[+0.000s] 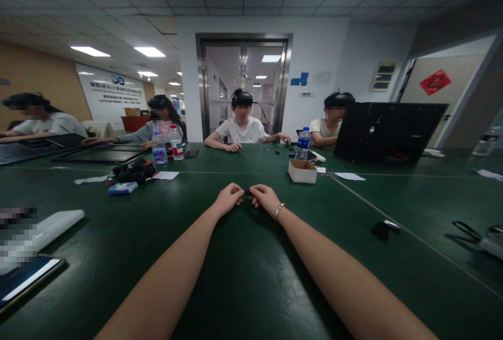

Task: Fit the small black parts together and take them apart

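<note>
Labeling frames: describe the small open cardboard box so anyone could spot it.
Start at the green table and look past the left hand and right hand, toward the black laptop. The box sits left of the laptop, just in front of a water bottle. It is the only tan, open-topped thing there.

Dark green table under both hands. Beyond the right hand, a pale tan box and black laptop; beyond the left hand, blue-labelled and red-labelled bottles.
</note>
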Action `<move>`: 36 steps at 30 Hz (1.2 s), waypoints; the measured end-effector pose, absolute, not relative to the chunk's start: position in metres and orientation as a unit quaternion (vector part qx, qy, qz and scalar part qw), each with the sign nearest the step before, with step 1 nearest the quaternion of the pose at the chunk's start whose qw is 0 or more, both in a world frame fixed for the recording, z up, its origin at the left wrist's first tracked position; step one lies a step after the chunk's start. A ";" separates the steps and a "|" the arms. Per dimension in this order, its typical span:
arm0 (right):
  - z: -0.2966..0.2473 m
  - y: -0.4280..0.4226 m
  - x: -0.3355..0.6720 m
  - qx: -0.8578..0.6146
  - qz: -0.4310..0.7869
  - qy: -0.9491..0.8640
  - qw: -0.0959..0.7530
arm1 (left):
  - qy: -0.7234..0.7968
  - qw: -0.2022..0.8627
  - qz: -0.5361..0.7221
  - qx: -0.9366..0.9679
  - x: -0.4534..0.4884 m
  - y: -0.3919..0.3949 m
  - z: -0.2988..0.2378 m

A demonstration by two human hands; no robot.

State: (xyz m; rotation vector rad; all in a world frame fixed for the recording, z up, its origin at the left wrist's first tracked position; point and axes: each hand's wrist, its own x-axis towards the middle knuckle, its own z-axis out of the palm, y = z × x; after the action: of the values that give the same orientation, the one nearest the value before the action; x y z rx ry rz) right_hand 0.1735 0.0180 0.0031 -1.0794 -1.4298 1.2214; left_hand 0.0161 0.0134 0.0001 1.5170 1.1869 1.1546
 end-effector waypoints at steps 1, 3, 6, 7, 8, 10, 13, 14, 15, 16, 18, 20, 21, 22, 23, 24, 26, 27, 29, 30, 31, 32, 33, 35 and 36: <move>0.003 0.018 0.173 -0.439 0.498 -0.584 0.467 | 0.485 0.432 0.457 0.608 0.016 0.014 0.000; 0.004 0.017 0.173 -0.438 0.499 -0.583 0.469 | 0.500 0.430 0.452 0.601 0.016 0.014 0.000; 0.005 0.016 0.173 -0.440 0.500 -0.574 0.477 | 0.491 0.428 0.452 0.609 0.017 0.015 0.000; 0.005 0.016 0.173 -0.439 0.501 -0.572 0.478 | 0.485 0.431 0.442 0.619 0.017 0.016 0.000; 0.005 0.016 0.173 -0.437 0.503 -0.571 0.479 | 0.483 0.435 0.429 0.628 0.017 0.017 0.000; 0.005 0.015 0.173 -0.434 0.506 -0.569 0.482 | 0.479 0.441 0.416 0.635 0.016 0.019 -0.002; 0.006 0.015 0.172 -0.437 0.507 -0.563 0.485 | 0.470 0.441 0.430 0.633 0.015 0.021 -0.004; 0.006 0.015 0.172 -0.437 0.509 -0.563 0.483 | 0.471 0.438 0.427 0.636 0.015 0.021 -0.004; 0.007 0.015 0.172 -0.437 0.510 -0.563 0.482 | 0.473 0.435 0.420 0.640 0.014 0.021 -0.005; 0.007 0.014 0.172 -0.437 0.510 -0.564 0.481 | 0.477 0.434 0.414 0.642 0.014 0.021 -0.005; 0.008 0.014 0.172 -0.436 0.509 -0.564 0.483 | 0.479 0.436 0.419 0.636 0.014 0.021 -0.005; 0.008 0.013 0.172 -0.433 0.508 -0.563 0.488 | 0.474 0.437 0.433 0.630 0.015 0.020 -0.004; 0.008 0.013 0.172 -0.430 0.508 -0.563 0.489 | 0.475 0.434 0.433 0.631 0.015 0.020 -0.004; 0.007 0.013 0.172 -0.428 0.508 -0.565 0.489 | 0.480 0.429 0.426 0.635 0.015 0.019 -0.003; 0.007 0.013 0.172 -0.426 0.508 -0.567 0.489 | 0.488 0.424 0.419 0.638 0.015 0.019 -0.003; 0.007 0.014 0.172 -0.425 0.507 -0.569 0.489 | 0.495 0.422 0.416 0.635 0.015 0.018 -0.002; 0.006 0.015 0.173 -0.424 0.505 -0.567 0.493 | 0.496 0.430 0.426 0.623 0.016 0.016 0.000; 0.005 0.015 0.173 -0.424 0.505 -0.566 0.495 | 0.489 0.435 0.435 0.618 0.016 0.015 0.001; 0.005 0.016 0.173 -0.425 0.504 -0.567 0.495 | 0.480 0.441 0.439 0.618 0.017 0.014 0.001; 0.005 0.016 0.173 -0.425 0.504 -0.569 0.492 | 0.482 0.437 0.434 0.623 0.017 0.014 0.001; 0.005 0.016 0.173 -0.425 0.503 -0.571 0.490 | 0.489 0.431 0.428 0.626 0.017 0.014 0.001; 0.005 0.016 0.173 -0.427 0.502 -0.573 0.487 | 0.497 0.426 0.424 0.625 0.017 0.015 0.000; 0.005 0.015 0.173 -0.429 0.502 -0.573 0.487 | 0.502 0.424 0.425 0.622 0.017 0.016 0.000; 0.006 0.014 0.173 -0.433 0.499 -0.569 0.490 | 0.496 0.427 0.436 0.618 0.017 0.017 -0.002; 0.007 0.014 0.172 -0.435 0.498 -0.568 0.491 | 0.489 0.429 0.440 0.619 0.017 0.018 -0.003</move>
State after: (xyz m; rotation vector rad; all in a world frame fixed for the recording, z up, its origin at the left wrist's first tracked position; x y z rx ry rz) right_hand 0.1725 0.0137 0.0070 -1.0556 -1.3786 1.2097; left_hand 0.0165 0.0175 -0.0029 1.5444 1.2211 1.0983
